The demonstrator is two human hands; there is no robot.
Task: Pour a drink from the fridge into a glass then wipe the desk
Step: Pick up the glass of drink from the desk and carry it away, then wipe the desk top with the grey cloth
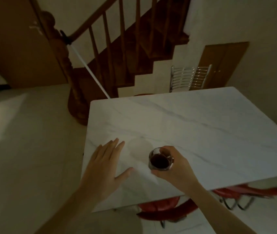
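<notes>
Pretty dim room here, wooden staircase (134,48) at the back and a white marble-look bench (201,124) filling most of my view, red chairs (168,210) tucked under its near edge. On the left, my left hand (105,164) sits flat over the bench with its fingers (115,144) spread apart, holding nothing. Just right of it, my right hand (176,168) has its fingers wrapped around the glass (160,160), which has dark drink in it and is near the bench's front edge.

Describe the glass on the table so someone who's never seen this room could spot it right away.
Find the white marble-patterned table in front of the wooden staircase. Near its front edge, the right hand wraps its fingers around a small clear glass. It is the only vessel on the table, holding a dark drink, while the left hand lies flat and empty beside it.
</notes>
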